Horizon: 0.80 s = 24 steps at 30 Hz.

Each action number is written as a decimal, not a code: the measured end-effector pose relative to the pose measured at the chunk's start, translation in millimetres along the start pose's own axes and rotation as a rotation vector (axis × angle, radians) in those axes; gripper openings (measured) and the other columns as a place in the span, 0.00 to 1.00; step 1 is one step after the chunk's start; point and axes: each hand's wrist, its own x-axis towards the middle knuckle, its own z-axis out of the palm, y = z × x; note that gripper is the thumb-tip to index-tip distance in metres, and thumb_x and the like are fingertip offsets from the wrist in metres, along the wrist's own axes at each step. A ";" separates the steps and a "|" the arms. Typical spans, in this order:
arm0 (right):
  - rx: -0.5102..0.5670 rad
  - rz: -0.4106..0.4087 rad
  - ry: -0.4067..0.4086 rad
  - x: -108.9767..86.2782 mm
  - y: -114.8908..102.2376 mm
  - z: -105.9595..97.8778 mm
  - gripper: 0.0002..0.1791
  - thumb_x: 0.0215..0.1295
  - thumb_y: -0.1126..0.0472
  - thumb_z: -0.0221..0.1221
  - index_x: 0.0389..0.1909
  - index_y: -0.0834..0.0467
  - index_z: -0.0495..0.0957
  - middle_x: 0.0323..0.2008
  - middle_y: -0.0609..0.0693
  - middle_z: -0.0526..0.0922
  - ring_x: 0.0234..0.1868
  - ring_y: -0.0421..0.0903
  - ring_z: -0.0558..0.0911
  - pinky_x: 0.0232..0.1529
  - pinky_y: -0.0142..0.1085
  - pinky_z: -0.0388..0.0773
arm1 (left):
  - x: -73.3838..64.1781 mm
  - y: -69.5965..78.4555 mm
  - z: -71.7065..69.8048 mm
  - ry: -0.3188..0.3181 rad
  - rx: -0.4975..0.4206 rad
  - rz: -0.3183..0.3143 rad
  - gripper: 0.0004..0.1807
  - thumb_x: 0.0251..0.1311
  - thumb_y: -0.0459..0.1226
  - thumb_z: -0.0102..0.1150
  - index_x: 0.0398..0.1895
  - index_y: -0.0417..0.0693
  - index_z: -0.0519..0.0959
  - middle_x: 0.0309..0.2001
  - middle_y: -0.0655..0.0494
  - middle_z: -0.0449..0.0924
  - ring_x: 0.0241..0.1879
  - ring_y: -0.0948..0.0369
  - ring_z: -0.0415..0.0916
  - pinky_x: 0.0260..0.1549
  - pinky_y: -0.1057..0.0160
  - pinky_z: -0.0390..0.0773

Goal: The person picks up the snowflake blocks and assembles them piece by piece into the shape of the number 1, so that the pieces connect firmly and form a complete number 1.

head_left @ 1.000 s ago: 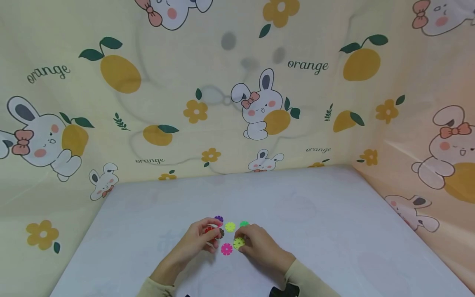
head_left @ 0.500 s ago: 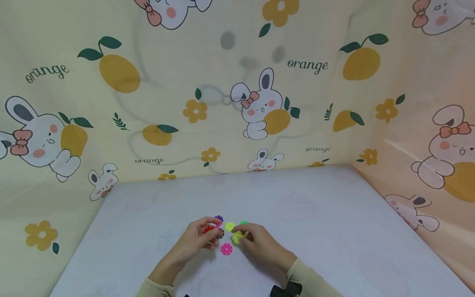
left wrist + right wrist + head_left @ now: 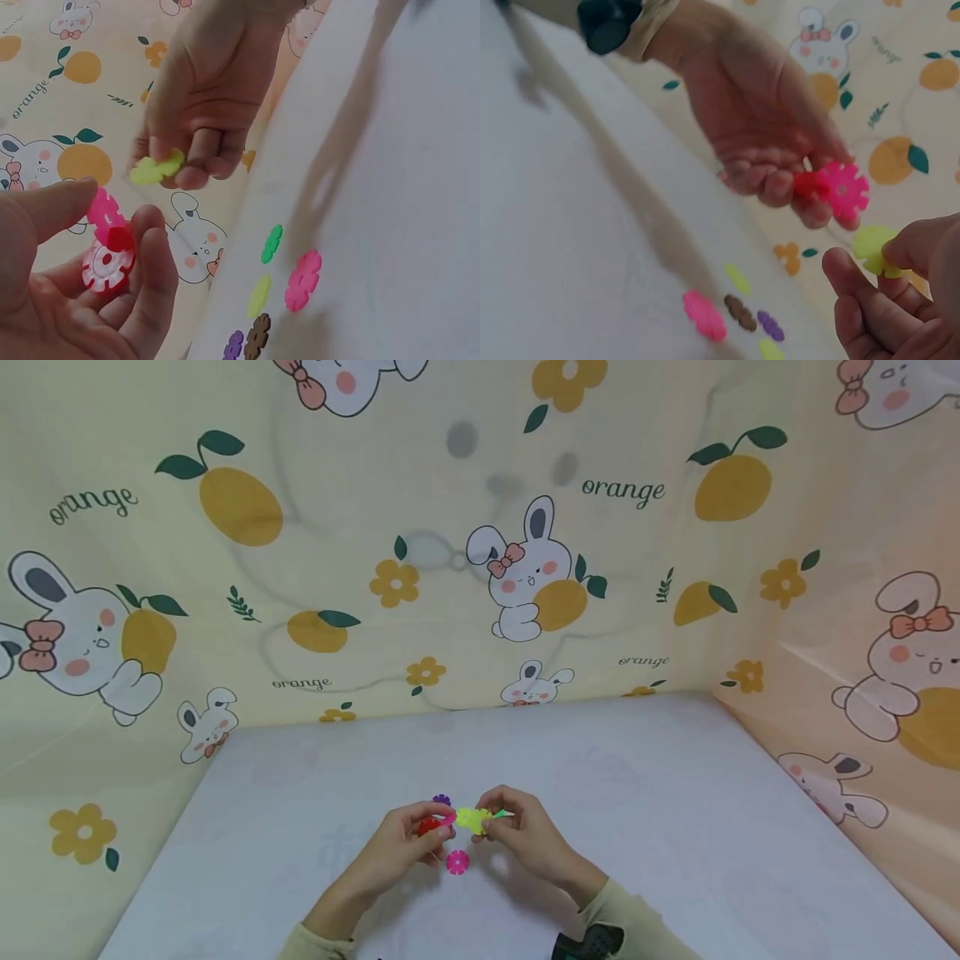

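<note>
My left hand point(image 3: 397, 845) holds a pink notched disc point(image 3: 844, 190) joined to red notched discs point(image 3: 107, 267), the pink one between thumb and fingertip. Across from it, my right hand point(image 3: 531, 833) pinches a yellow notched disc point(image 3: 876, 249) between thumb and finger. Both hands are raised above the white table, and the yellow disc is close to the pink one but apart from it. Below them lie loose notched discs: pink point(image 3: 303, 280), green point(image 3: 272, 244), yellow point(image 3: 259, 296), brown point(image 3: 257, 336) and purple point(image 3: 233, 346). From the head, the left hand hides the brown one.
The white tabletop point(image 3: 637, 777) stretches around the hands. A cream cloth point(image 3: 360, 510) printed with rabbits and oranges hangs behind it and at both sides. A dark device point(image 3: 588, 942) is strapped at the right wrist.
My right hand has lifted the yellow disc off the table and away from me, level with the left hand. The left hand has barely moved and keeps its pink and red discs.
</note>
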 end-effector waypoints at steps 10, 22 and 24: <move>0.038 0.006 0.046 -2.6 -11.0 1.6 0.13 0.71 0.69 0.57 0.52 0.70 0.76 0.46 0.66 0.79 0.33 0.37 0.86 0.47 0.38 0.86 | -3.7 6.0 4.9 -0.030 0.003 0.037 0.21 0.70 0.36 0.58 0.62 0.33 0.75 0.47 0.42 0.84 0.35 0.60 0.80 0.37 0.68 0.83; 0.063 -0.004 0.077 -4.2 -17.1 4.7 0.15 0.71 0.69 0.57 0.55 0.73 0.74 0.47 0.69 0.78 0.33 0.37 0.86 0.45 0.32 0.85 | -4.6 7.1 6.3 -0.040 -0.008 0.035 0.21 0.70 0.37 0.59 0.60 0.32 0.76 0.48 0.39 0.85 0.36 0.60 0.81 0.37 0.69 0.83; 0.066 -0.010 0.100 -4.4 -17.9 5.0 0.14 0.71 0.70 0.56 0.54 0.72 0.74 0.47 0.71 0.78 0.33 0.37 0.86 0.45 0.32 0.85 | -4.6 7.0 6.6 -0.042 -0.009 0.034 0.21 0.70 0.37 0.59 0.60 0.32 0.77 0.49 0.39 0.85 0.36 0.60 0.81 0.37 0.69 0.82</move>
